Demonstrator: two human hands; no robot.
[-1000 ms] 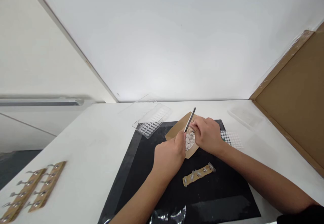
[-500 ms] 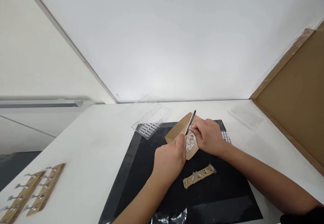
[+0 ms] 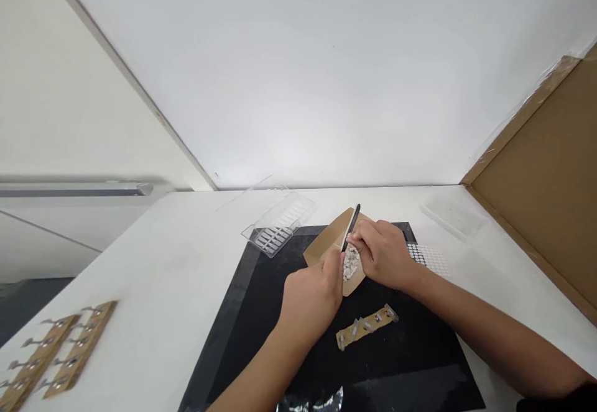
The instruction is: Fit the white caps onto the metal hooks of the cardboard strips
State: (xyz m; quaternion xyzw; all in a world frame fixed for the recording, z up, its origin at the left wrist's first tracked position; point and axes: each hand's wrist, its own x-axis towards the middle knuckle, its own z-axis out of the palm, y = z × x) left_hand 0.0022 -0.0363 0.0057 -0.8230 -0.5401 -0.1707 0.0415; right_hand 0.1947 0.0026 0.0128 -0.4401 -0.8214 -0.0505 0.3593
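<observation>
My left hand (image 3: 311, 288) is closed around the lower end of a slim nail file (image 3: 351, 227), dark with a pale face, which points up and slightly right. Against the file's right side, the pinched fingers of my right hand (image 3: 385, 253) press close; whatever small piece they hold is hidden. Both hands are above a brown cardboard tray (image 3: 321, 242) with white fragments (image 3: 351, 264) in it. Below my right hand, a narrow tan strip (image 3: 366, 328) with several small clear pieces lies on the black mat (image 3: 261, 312).
A clear hinged case (image 3: 275, 228) with nail-shaped pieces lies behind left. A sheet of small dots (image 3: 429, 258) and a clear lid (image 3: 452, 216) are at right. Wooden strips with metal clips (image 3: 79, 350) lie far left. A cardboard panel (image 3: 545, 176) borders the right side; shiny plastic (image 3: 321, 402) is in front.
Both hands and the file stay in nearly the same place over the tray, with only a slight shift of the file between the fingers. The view has moved slightly.
</observation>
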